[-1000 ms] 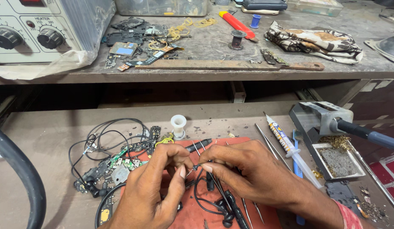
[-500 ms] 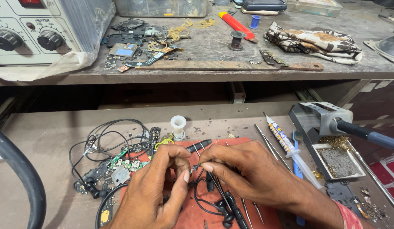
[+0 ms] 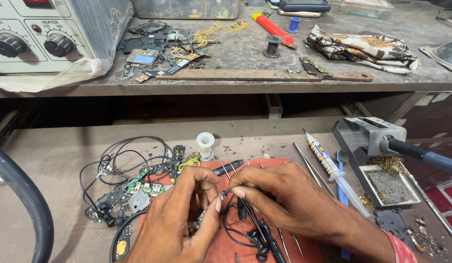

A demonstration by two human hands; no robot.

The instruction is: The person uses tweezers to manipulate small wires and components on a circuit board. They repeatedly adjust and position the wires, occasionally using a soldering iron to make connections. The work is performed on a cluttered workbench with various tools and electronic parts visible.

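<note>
Left hand (image 3: 179, 219) pinches small circuit board (image 3: 202, 218) – right hand (image 3: 284, 197) fingers pinch thin black wire (image 3: 226, 229) end; keep board steady over red mat (image 3: 235, 248), wire taut

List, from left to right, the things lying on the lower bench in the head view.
Thick black hose → tangle of thin black wires → small white plastic spool → white syringe tube → grey metal soldering iron stand.

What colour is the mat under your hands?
Red-orange, seen in the head view: the mat lies under the left hand and right hand.
</note>
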